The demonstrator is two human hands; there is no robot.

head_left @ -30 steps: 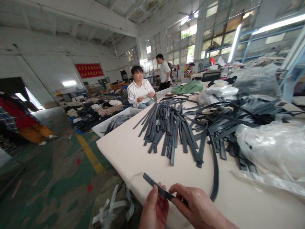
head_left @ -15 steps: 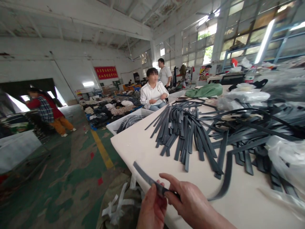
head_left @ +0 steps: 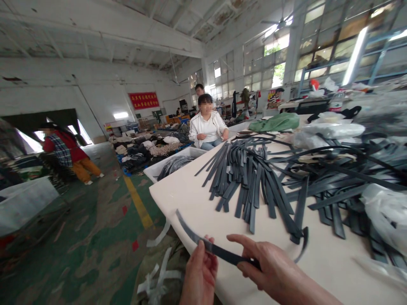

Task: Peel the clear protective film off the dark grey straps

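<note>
Pinching a dark strip [head_left: 227, 255] between thumb and fingers of the left hand [head_left: 201, 269], clasping it farther along in the right hand [head_left: 270, 264] with index finger stretched out, holding it above the pale table's edge [head_left: 173, 201], before a heap of strips [head_left: 244, 178], with a plastic bag [head_left: 386, 207] off right, facing a seated co-worker [head_left: 208, 127].

The strip [head_left: 225, 255] between my fingers [head_left: 199, 250] is dark slate grey, and the heaped strips [head_left: 241, 163] match it against my cream desk [head_left: 187, 190]. I see plain green on the cloth [head_left: 274, 122], yellow lettering on the red banner [head_left: 143, 101], brown blotches and a yellow line [head_left: 138, 203] over the green floor [head_left: 110, 224], and mustard trousers [head_left: 84, 170] on a person in red [head_left: 75, 149].
</note>
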